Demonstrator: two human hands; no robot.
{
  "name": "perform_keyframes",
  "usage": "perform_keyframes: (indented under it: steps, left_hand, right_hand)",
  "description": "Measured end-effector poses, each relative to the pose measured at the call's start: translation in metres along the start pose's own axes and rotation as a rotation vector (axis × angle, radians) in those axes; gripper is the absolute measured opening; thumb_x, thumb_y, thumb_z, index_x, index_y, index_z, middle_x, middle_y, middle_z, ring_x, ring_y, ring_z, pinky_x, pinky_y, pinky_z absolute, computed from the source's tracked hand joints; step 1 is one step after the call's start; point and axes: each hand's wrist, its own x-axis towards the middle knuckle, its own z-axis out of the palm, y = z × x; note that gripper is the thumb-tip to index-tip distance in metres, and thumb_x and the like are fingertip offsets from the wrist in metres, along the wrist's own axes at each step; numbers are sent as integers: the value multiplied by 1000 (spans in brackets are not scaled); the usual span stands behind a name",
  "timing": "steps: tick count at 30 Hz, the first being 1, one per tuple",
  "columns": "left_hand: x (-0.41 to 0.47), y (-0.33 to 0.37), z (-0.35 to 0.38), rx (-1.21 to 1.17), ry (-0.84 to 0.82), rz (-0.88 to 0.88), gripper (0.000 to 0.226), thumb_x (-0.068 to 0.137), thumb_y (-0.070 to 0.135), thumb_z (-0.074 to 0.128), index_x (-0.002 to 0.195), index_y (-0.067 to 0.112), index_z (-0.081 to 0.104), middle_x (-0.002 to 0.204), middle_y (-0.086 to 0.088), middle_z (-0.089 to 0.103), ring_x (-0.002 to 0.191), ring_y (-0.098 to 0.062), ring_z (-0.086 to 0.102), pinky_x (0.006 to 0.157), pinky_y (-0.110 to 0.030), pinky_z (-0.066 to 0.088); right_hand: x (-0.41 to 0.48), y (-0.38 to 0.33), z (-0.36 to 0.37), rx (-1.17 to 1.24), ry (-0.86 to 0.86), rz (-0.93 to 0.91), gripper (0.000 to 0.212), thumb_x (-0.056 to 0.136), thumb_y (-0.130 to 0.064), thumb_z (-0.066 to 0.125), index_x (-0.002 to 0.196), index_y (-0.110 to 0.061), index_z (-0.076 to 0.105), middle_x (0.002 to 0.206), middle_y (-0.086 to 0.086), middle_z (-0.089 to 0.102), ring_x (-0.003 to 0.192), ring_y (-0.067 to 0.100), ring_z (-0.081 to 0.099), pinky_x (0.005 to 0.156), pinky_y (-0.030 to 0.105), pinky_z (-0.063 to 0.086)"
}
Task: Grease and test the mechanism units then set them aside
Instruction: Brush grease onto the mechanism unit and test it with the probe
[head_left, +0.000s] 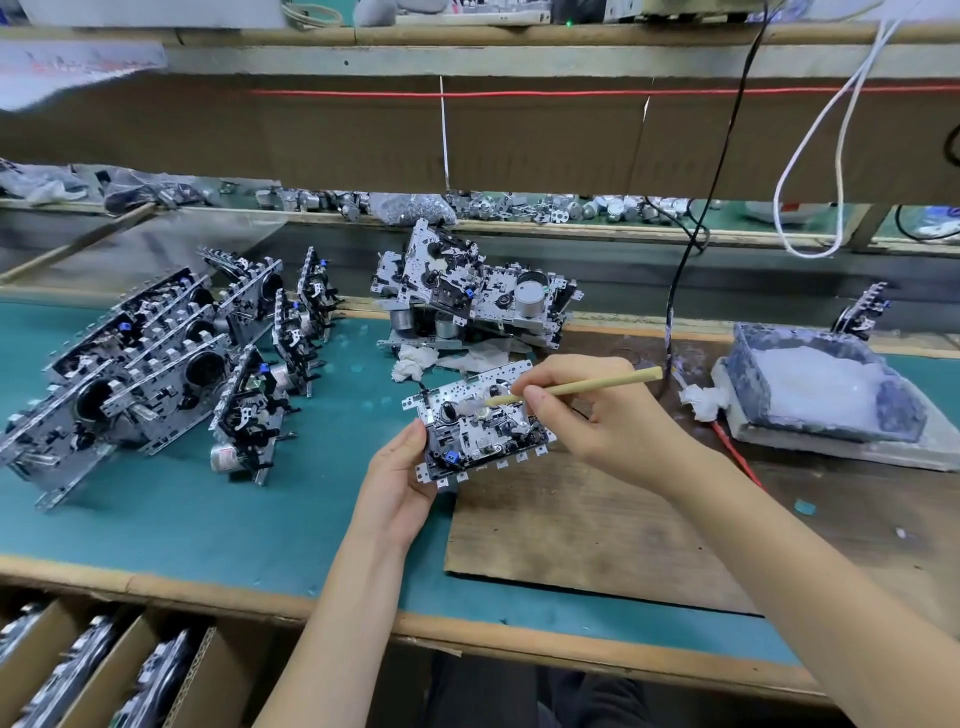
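Over the green worktop (208, 519), the left hand (400, 483) has its fingers clasped around a mechanism unit (478, 431). The right hand (587, 410) pinches a stick (592, 383) between its fingers, tip touching the unit.

We can read no text, label, brand or number anywhere in this view. The sheet of paper (78, 70) at the upper left carries faint red marks, but they are too blurred for us to make out.

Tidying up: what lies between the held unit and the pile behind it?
Crumpled white tissues lie there, shown in the head view.
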Motion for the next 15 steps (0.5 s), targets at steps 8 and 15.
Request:
perform_keyframes:
  steps: [8, 15]
  left_hand:
    - [3, -3, -2, -47, -46, 22, 37, 78, 25, 50, 106, 3, 63, 88, -6, 73, 75, -16, 70, 66, -27, 56]
    - [5, -3, -2, -31, -33, 22, 28, 92, 18, 43, 105, 4, 63, 88, -6, 73, 75, -17, 69, 66, -28, 56]
  right_hand:
    - [0, -2, 0, -39, -23, -3, 14, 90, -4, 55, 94, 1, 67, 73, 3, 61, 64, 17, 53, 57, 32, 44]
    - [1, -2, 1, -25, -25, 0, 14, 90, -4, 55, 95, 1, 67, 73, 8, 64, 63, 19, 53, 56, 32, 44]
